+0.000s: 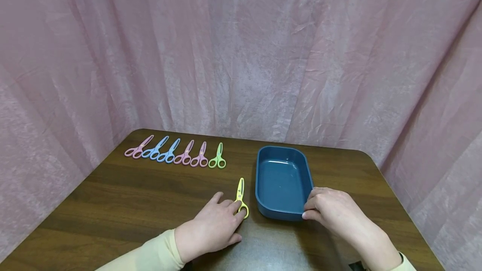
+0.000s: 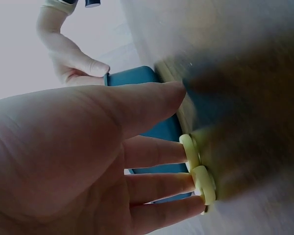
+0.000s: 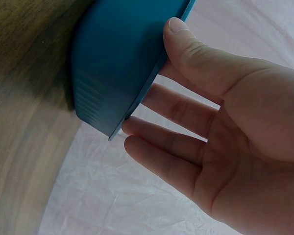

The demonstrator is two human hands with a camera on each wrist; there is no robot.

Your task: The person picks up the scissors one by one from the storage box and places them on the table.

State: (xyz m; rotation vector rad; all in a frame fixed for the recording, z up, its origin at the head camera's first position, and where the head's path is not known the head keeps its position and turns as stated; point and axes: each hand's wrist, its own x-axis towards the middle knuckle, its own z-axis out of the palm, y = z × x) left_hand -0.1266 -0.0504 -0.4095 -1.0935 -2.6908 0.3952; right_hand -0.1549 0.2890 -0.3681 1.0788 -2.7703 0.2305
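Note:
My left hand (image 1: pixel 212 228) lies palm down over a pair of yellow scissors (image 1: pixel 239 193), its fingertips on the handle loops. In the left wrist view the fingers reach out nearly straight to the yellow loops (image 2: pixel 203 185), with the thumb held apart from them. The scissors' blades point away from me. To their right stands a blue rectangular box (image 1: pixel 276 214) with rounded corners and nothing inside. My right hand (image 1: pixel 335 210) pinches the box's near right corner, thumb on the outer wall (image 3: pixel 112 63) and fingers at the rim.
Toward the back left of the brown wooden table (image 1: pixel 124 195) is a row of scissors: pink ones (image 1: pixel 203 154), blue ones (image 1: pixel 173 149) and a green pair (image 1: pixel 219 156) at the right end. A pink curtain (image 1: pixel 241 53) hangs behind and beside the table.

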